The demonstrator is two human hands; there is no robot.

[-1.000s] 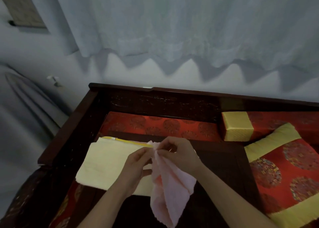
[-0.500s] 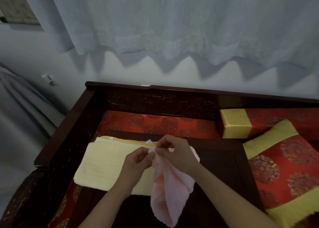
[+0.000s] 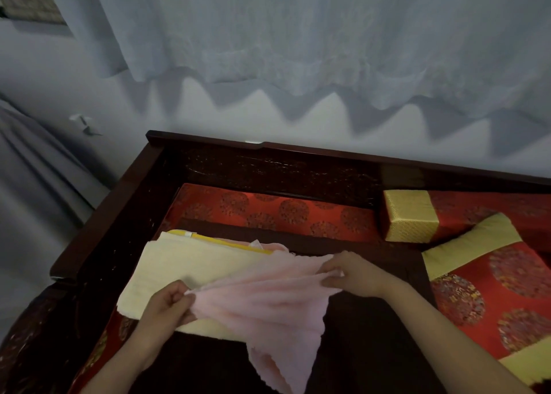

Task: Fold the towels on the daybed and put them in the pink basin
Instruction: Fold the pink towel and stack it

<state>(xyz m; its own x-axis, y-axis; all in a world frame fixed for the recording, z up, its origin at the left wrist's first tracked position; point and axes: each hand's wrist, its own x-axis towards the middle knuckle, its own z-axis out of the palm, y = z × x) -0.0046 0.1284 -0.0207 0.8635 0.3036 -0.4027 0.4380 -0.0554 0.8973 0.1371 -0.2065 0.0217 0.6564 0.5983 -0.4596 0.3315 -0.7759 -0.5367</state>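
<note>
A thin pink towel (image 3: 268,301) is stretched between my two hands above the dark wooden daybed table. My left hand (image 3: 167,305) pinches its left corner. My right hand (image 3: 348,273) pinches the right corner. The towel's lower part hangs down toward me in a point. Under it lies a pale yellow towel (image 3: 185,265), folded flat, with a bright yellow edge along its far side. A bit of another pink cloth (image 3: 268,246) shows behind the yellow towel. The pink basin is not in view.
The dark wooden daybed frame (image 3: 268,161) has a raised back and left rail. A red patterned cushion (image 3: 268,212) lies behind the low table. A gold-ended bolster (image 3: 410,219) and a red and gold pillow (image 3: 501,292) sit at right. White curtains hang behind.
My hands were together at the towel's top. They have moved apart, left hand down-left and right hand right, spreading the pink towel wide.
</note>
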